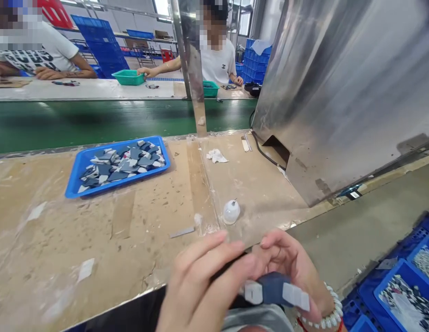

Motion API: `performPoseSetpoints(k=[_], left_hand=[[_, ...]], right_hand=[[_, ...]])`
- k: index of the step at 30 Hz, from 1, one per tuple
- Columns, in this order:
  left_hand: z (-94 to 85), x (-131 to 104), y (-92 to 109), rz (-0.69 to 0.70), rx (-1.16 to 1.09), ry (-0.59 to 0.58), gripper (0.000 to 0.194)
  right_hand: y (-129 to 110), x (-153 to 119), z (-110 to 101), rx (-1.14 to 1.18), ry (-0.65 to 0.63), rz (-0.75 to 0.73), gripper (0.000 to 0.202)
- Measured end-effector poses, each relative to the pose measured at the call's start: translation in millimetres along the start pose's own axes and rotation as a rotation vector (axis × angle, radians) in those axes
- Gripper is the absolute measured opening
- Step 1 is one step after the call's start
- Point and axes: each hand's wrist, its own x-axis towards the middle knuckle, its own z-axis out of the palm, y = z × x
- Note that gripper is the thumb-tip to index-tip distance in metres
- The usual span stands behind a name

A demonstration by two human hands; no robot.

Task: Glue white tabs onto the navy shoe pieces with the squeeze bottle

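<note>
In the head view, my left hand (pixel 204 281) is at the lower middle, its fingers bent over the left end of a dark blue and white piece (pixel 275 289). My right hand (pixel 294 267), with a beaded bracelet at the wrist, curls around the same piece from the right. The fingertips of both hands come close together above it. Just beyond the hands, a small round white bottle (pixel 231 212) with a thin tip stands on the bench. A flat metal strip (pixel 182 232) lies to its left.
A blue tray (pixel 69 177) of blue and white pieces sits at left. Crumpled tissue (pixel 217 156) lies mid-bench. A metal housing (pixel 332 101) rises at right, beyond a metal post (pixel 193 69). Two people sit across the green belt (pixel 97 121). Blue bins (pixel 377 293) stand lower right.
</note>
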Motion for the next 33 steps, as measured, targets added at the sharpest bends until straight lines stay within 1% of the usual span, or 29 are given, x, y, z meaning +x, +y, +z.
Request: performPoseSetpoints(k=[1, 3, 5, 7, 9, 11, 14, 16, 18, 20, 22, 23, 24, 26, 27, 28, 29, 30, 31, 32, 33], left_hand=[[0.1, 5, 3, 0.011, -0.031, -0.061, 0.039], [-1.3, 10, 7, -0.002, -0.075, -0.113, 0.035], [-4.6, 6, 8, -0.016, -0.089, -0.109, 0.029], [-8.9, 0, 6, -0.061, -0.092, -0.092, 0.026], [-13.4, -6, 4, -0.096, -0.102, -0.088, 0.026], [-17.3, -9, 1, -0.108, -0.11, -0.108, 0.024], [-21.4, -10, -4, -0.09, -0.118, -0.142, 0.021], [-22.5, -12, -6, -0.07, -0.127, -0.115, 0.022], [-22.0, -17, -8, -0.107, -0.132, -0.1, 0.023], [-19.8, -25, -9, -0.219, -0.13, -0.106, 0.02], [-15.3, -35, -13, -0.38, -0.121, -0.133, 0.012], [-12.3, -41, -15, -0.443, -0.11, -0.141, 0.009], [-8.8, -47, -19, -0.495, -0.094, -0.165, 0.007], [-1.3, -58, -26, -0.542, -0.048, -0.22, 0.007], [2.2, -62, -30, -0.543, -0.018, -0.235, 0.006], [5.5, -66, -33, -0.539, 0.015, -0.239, 0.008], [8.3, -68, -36, -0.531, 0.045, -0.232, 0.01], [10.6, -69, -37, -0.527, 0.072, -0.218, 0.013], [12.4, -68, -38, -0.536, 0.093, -0.2, 0.014], [13.6, -67, -38, -0.555, 0.103, -0.18, 0.015], [14.4, -66, -37, -0.579, 0.099, -0.162, 0.015]], right_hand=[[4, 1, 1, 0.039, -0.016, 0.037, 0.053], [11, 4, 2, 0.082, -0.045, 0.091, 0.049], [17, 7, 3, 0.085, -0.081, 0.158, 0.051], [24, 9, 4, 0.071, -0.117, 0.22, 0.052], [31, 10, 4, 0.046, -0.128, 0.256, 0.046], [36, 11, 4, 0.042, -0.114, 0.254, 0.042], [42, 13, 4, 0.055, -0.095, 0.236, 0.041], [44, 17, 4, 0.029, -0.096, 0.233, 0.041], [44, 20, 6, -0.042, -0.08, 0.243, 0.041], [42, 22, 8, -0.185, -0.042, 0.263, 0.041], [39, 22, 7, -0.422, 0.032, 0.234, 0.039], [36, 21, 4, -0.565, 0.118, 0.184, 0.036], [33, 20, -1, -0.71, 0.25, 0.105, 0.033], [27, 19, -16, -0.956, 0.58, -0.099, 0.028], [24, 20, -26, -1.046, 0.716, -0.192, 0.026], [21, 21, -35, -1.122, 0.77, -0.253, 0.026], [19, 24, -43, -1.191, 0.737, -0.284, 0.032], [18, 26, -50, -1.253, 0.671, -0.29, 0.043], [18, 30, -54, -1.309, 0.594, -0.268, 0.052], [19, 33, -55, -1.36, 0.522, -0.237, 0.057], [20, 37, -55, -1.408, 0.467, -0.2, 0.057]])
